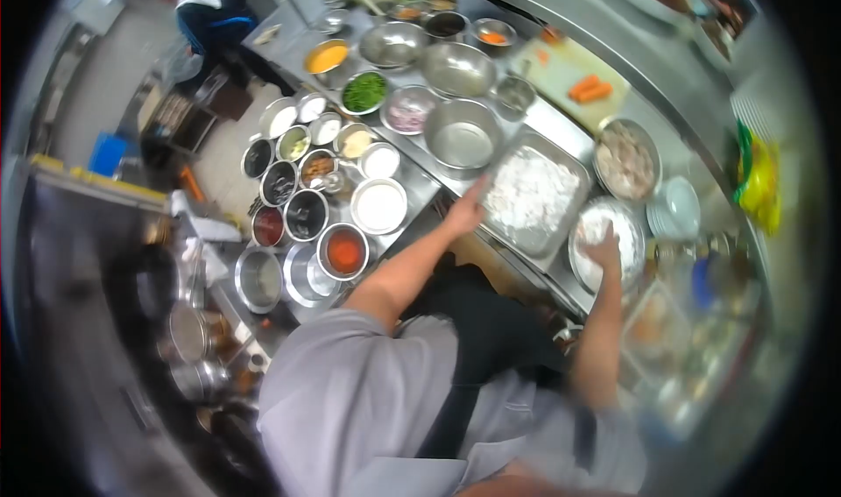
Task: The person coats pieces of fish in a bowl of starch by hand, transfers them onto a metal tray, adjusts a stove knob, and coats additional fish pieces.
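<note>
My left hand (467, 209) is at the near left rim of a rectangular metal tray (568, 241), its fingers closed on the edge. Pieces coated in white powder (533, 190) cover the tray's bottom. To the right, my right hand (603, 250) reaches into a round metal bowl (575, 265) of white powder (626, 234), fingers apart and partly dusted white. Whether a small piece lies under those fingers cannot be made out. Just beyond this bowl stands another metal bowl (626, 157) with pale, wet-looking pieces in it.
Several containers of sauces and seasonings, including a red sauce (343, 252), stand at left. Empty metal bowls (462, 135) and chopped greens (364, 91) are behind the tray. Carrots (590, 88) lie on a cutting board (545, 69). Stacked plates (674, 208) stand right. Another person (210, 15) bends down far left.
</note>
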The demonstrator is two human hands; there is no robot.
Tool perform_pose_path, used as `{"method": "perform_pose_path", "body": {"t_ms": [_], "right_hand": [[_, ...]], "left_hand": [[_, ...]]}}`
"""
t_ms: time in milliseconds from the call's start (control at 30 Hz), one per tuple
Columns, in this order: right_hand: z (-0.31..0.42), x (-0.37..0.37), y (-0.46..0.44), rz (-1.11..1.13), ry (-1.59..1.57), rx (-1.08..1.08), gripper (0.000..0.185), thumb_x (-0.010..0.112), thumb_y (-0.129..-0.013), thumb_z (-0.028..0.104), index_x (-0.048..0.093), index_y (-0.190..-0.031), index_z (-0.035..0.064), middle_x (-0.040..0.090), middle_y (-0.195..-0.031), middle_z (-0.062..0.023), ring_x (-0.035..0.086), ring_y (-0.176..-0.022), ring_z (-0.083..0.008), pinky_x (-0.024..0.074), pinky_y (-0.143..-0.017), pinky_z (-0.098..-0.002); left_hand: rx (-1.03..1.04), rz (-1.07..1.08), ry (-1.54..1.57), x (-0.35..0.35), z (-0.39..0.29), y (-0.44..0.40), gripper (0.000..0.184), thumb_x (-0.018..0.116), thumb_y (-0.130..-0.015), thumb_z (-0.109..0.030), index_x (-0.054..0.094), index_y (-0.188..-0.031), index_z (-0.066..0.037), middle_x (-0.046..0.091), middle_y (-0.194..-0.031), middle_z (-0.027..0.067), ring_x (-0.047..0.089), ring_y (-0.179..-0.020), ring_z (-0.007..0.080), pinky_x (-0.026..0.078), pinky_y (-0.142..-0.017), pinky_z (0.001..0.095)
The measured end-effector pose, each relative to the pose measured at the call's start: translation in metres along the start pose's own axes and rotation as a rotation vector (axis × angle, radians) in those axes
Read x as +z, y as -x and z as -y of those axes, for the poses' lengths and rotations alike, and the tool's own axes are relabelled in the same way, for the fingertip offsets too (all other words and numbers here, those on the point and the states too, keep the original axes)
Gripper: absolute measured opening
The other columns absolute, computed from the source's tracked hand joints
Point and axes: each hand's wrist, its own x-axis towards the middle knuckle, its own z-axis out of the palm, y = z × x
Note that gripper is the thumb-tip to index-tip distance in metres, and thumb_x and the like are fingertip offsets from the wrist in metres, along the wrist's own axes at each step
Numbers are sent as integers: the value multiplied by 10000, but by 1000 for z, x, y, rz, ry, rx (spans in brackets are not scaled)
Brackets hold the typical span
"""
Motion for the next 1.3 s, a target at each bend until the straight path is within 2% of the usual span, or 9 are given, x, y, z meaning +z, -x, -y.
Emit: {"method": "perform_pose_path", "body": {"t_ms": [133, 433, 600, 667, 733, 1033, 1200, 1233, 1300], "right_hand": [[60, -43, 52, -55, 62, 169, 1101, 833, -606, 439, 279, -1515, 158, 481, -1338, -272, 515, -1230, -439, 438, -1012, -559], [-37, -56, 9, -123, -11, -259, 602, 591, -711, -1, 558, -1312, 15, 606, -1244, -247, 573, -1169, -408, 450, -1022, -432], [-47, -74, 7, -168, 1, -240, 676, 776, -741, 234, 536, -1333, 13, 552, -1356, -215, 525, -1248, -371, 401, -1074, -436], [-9, -113, 35, -191, -35, -169, 693, 819, -680, 279, 589, -1281, 21, 621, -1248, -222, 581, -1173, -372, 448, -1023, -439], [10, -132, 43, -145, 19, -98, 638, 802, -693, 294, 622, -1259, 60, 641, -1207, -227, 604, -1138, -373, 461, -1001, -444], [-12, -110, 20, -62, -126, -197, 664, 733, -741, 251, 555, -1343, 36, 598, -1286, -239, 582, -1183, -365, 445, -1034, -410], [-8, -91, 14, 100, 3, -270, 873, 779, -715, 498, 506, -1385, 9, 529, -1388, -238, 497, -1294, -370, 377, -1101, -423], [-17, -54, -8, 84, 66, -274, 901, 774, -702, 530, 493, -1408, 44, 544, -1380, -219, 519, -1268, -379, 402, -1082, -435], [17, -54, 5, 174, -58, -164, 1042, 765, -696, 587, 334, -1518, 112, 453, -1468, -221, 418, -1350, -428, 346, -1126, -466]], "left_hand": [[-48, 9, 120, -7, -19, 1, 776, 465, -813, -2, 231, -1548, -86, 415, -1453, 297, 415, -1346, 416, 330, -1132, 397], [-39, -1, 76, -3, -3, 0, 779, 486, -820, -9, 229, -1551, -87, 379, -1501, 263, 402, -1372, 385, 321, -1143, 389], [-310, 163, -70, -18, -40, 1, 742, 511, -867, -69, 260, -1554, -201, 418, -1507, 164, 532, -1260, 361, 449, -1019, 419], [-149, 128, -133, -9, -28, 0, 733, 502, -877, -80, 240, -1557, -166, 436, -1484, 189, 544, -1223, 401, 461, -992, 445], [112, -41, -127, 5, -5, -3, 715, 482, -872, -93, 246, -1546, -128, 424, -1475, 242, 514, -1248, 436, 430, -1035, 432], [-117, 84, 45, -7, -37, -4, 720, 449, -843, -42, 260, -1535, -105, 486, -1411, 270, 506, -1270, 420, 414, -1038, 438], [-11, 76, -194, -3, -15, 1, 736, 475, -892, -49, 193, -1567, -133, 463, -1464, 194, 573, -1178, 394, 479, -955, 436], [-343, 320, -235, -20, -53, -6, 737, 470, -894, -53, 193, -1569, -153, 404, -1509, 188, 594, -1136, 389, 498, -909, 448], [-98, 128, -199, -8, -18, 3, 757, 485, -876, -39, 201, -1568, -157, 315, -1561, 185, 570, -1188, 365, 476, -970, 425]]}}
